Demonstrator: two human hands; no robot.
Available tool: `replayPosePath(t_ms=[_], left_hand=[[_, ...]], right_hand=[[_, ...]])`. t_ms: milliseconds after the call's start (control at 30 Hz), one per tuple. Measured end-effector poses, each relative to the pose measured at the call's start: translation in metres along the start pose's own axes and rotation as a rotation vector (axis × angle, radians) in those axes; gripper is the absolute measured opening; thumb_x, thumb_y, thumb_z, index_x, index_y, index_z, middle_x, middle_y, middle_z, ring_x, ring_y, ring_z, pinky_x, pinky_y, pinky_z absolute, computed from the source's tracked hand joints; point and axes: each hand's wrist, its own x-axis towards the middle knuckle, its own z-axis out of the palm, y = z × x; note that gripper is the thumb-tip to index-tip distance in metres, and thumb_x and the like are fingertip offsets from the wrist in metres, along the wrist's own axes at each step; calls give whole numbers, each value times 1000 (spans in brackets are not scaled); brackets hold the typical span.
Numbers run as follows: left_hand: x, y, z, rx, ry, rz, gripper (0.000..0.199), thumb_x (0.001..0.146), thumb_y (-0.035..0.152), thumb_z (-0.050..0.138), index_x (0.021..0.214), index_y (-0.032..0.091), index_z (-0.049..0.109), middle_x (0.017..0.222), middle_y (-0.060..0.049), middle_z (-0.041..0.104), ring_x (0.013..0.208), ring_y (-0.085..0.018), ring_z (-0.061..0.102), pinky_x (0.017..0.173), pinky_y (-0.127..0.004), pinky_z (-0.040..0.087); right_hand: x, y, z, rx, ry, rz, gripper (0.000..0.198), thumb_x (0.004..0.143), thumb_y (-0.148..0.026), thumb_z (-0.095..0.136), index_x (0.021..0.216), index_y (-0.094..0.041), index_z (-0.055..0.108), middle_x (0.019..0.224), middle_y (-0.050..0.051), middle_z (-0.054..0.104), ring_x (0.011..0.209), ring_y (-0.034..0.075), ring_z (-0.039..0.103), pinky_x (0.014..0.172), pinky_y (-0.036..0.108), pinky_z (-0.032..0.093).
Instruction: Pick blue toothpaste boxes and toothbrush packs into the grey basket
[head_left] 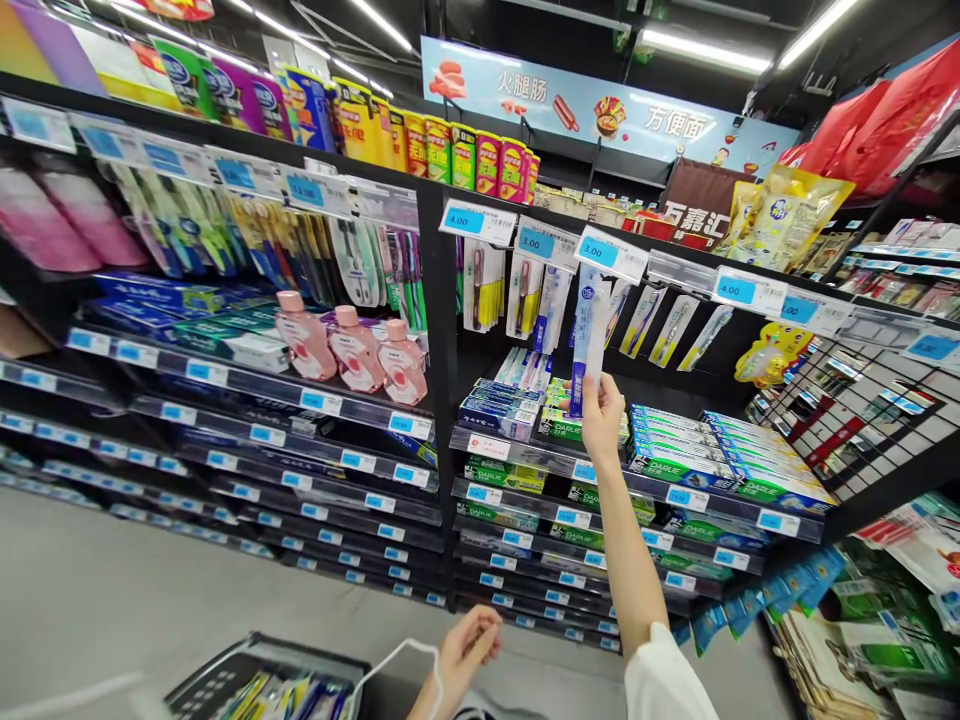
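Note:
My right hand is stretched toward the shelf and grips the lower end of a blue-and-white packaged toothbrush. The pack stands nearly upright, its top just under a 3.00 price tag; whether it still hangs on a hook I cannot tell. More packaged toothbrushes hang beside it, and toothpaste boxes lie on the shelf below. Low in the view, my left hand has its fingers curled, with nothing visible in them. A white cord loops by its wrist.
A dark basket holding several colourful packs is at the bottom left. Pink mouthwash bottles stand on the left shelf. Chip canisters line the top. A black wire rack borders the right side, above the grey floor.

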Motion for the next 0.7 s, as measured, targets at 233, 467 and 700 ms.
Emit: replayPosePath(t_ms=[233,467,700], left_hand=[[-2,-9,-3,-15,9,-7,59,71,75,72,88,18,67,70,-3,69,64,-17,64,61,-26,46],[-16,2,2,-8,122,6,60,70,77,71,86,19,66,68,-2,66,63,-18,62,61,-28,44],[-20,-1,-6,-2,125,13,57,72,74,71,87,19,66,69,-2,68,64,-18,62,62,-28,44]], right_hand=[[7,0,-1,-2,-3,-30,38,95,-57,57,103,-19,61,90,4,74,54,12,64,50,23,48],[19,9,3,55,-4,50,40,93,-59,59,103,-21,62,88,4,74,58,14,67,51,23,53],[74,48,8,-12,76,93,35,93,-56,59,94,-21,59,80,0,72,50,11,63,47,20,51]])
